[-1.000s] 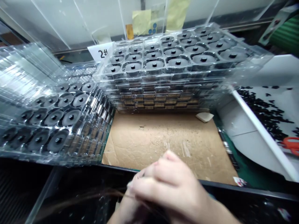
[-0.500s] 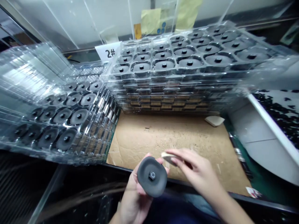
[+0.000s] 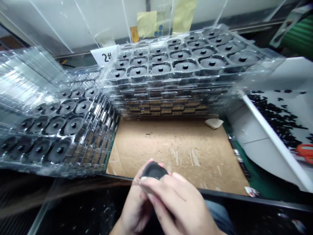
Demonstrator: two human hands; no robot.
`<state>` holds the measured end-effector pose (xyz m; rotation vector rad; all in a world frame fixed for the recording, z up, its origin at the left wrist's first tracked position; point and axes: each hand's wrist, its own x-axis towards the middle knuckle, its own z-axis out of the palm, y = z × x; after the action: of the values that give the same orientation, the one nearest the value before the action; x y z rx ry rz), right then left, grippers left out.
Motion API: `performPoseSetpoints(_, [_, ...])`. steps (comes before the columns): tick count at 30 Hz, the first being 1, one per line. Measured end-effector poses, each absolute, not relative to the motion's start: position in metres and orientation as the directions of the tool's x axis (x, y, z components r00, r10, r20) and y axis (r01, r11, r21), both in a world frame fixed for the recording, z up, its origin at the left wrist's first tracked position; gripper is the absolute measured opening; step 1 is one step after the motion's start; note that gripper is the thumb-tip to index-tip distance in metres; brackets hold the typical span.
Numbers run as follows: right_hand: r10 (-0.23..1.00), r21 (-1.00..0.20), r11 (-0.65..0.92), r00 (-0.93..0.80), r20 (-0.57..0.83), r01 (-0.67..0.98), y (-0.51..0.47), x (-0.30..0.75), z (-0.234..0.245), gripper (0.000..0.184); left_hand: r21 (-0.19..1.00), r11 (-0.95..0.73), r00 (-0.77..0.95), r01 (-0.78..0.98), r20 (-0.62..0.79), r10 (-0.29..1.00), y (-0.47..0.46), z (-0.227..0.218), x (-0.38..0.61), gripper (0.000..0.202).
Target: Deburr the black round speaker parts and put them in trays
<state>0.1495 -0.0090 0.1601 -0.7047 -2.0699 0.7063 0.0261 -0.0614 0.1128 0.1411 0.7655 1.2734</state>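
Note:
Low in the middle of the head view, my left hand (image 3: pixel 135 204) grips a dark grey disc-shaped part (image 3: pixel 154 169) from below and behind. Its far rim shows; my right hand covers the rest, including the small black peg at its centre. My right hand (image 3: pixel 179 202) lies across the part with its fingers closed and pinched. A pale edge at its fingertips belongs to a small off-white pad, now almost wholly hidden. Both hands are over the near edge of a cardboard sheet (image 3: pixel 161 143).
Clear plastic trays (image 3: pixel 156 94) of similar grey discs are stacked behind the cardboard. Another tray stack (image 3: pixel 73 125) stands at left. An off-white wedge (image 3: pixel 214 123) lies on the cardboard. At right, a white bin (image 3: pixel 271 137) holds small black pieces and orange-handled scissors (image 3: pixel 304 152).
My right hand has come left and down with the off-white pad onto the grey part. The part has tilted, and its face is now mostly covered. The whole view has shifted slightly.

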Motion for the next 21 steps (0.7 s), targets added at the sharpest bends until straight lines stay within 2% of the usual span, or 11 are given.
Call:
performPoseSetpoints(3, [0.721, -0.731, 0.615, -0.587, 0.369, 0.295, -0.006, 0.143, 0.159, 0.022, 0.483, 0.291, 0.027, -0.826, -0.482, 0.876, -0.063, 0.111, 0.028, 0.049])
performPoseSetpoints(5, [0.742, -0.701, 0.629, -0.529, 0.412, 0.336, -0.002, 0.142, 0.159, 0.023, 0.461, 0.301, 0.036, -0.835, -0.5, 0.865, -0.062, 0.114, 0.032, 0.047])
performPoseSetpoints(8, [0.694, -0.663, 0.698, -0.481, 0.536, 0.27, -0.002, 0.147, 0.161, 0.022, 0.437, 0.333, 0.089, -0.835, -0.49, 0.867, -0.06, 0.12, 0.032, 0.045])
performPoseSetpoints(11, [0.677, -0.717, 0.65, -0.621, 0.394, 0.254, -0.004, 0.166, 0.164, 0.02, 0.412, 0.347, 0.123, -0.842, -0.48, 0.869, -0.058, 0.121, 0.027, 0.051])
performPoseSetpoints(14, [0.721, -0.661, 0.63, -0.624, 0.302, 0.408, -0.002, 0.181, 0.166, 0.022, 0.359, 0.401, 0.204, -0.843, -0.476, 0.856, -0.055, 0.119, 0.025, 0.056])
performPoseSetpoints(15, [0.71, -0.61, 0.664, -0.618, 0.336, 0.431, 0.001, 0.182, 0.166, 0.023, 0.337, 0.433, 0.232, -0.836, -0.497, 0.836, -0.055, 0.118, 0.026, 0.051])
performPoseSetpoints(17, [0.626, -0.532, 0.763, -0.626, 0.465, 0.368, 0.008, 0.179, 0.165, 0.028, 0.292, 0.483, 0.261, -0.825, -0.563, 0.785, -0.054, 0.117, 0.027, 0.039])
performPoseSetpoints(19, [0.581, -0.569, 0.781, -0.632, 0.513, 0.256, 0.017, 0.175, 0.161, 0.028, 0.274, 0.504, 0.272, -0.819, -0.588, 0.762, -0.055, 0.118, 0.028, 0.033])
performPoseSetpoints(21, [0.693, -0.697, 0.663, -0.576, 0.433, 0.273, 0.023, 0.175, 0.151, 0.025, 0.29, 0.482, 0.277, -0.827, -0.537, 0.797, -0.057, 0.119, 0.025, 0.042])
